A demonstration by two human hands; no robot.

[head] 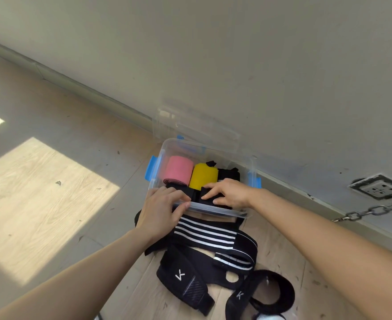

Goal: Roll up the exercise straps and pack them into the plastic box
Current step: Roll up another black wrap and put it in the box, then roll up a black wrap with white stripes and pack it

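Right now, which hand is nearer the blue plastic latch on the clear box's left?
Left. The left hand sits just below the blue latch; the right hand is farther across.

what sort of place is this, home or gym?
Likely a sparse room in a home, not certain: wood-look floor, plain wall with a skirting board, and a wall socket low down.
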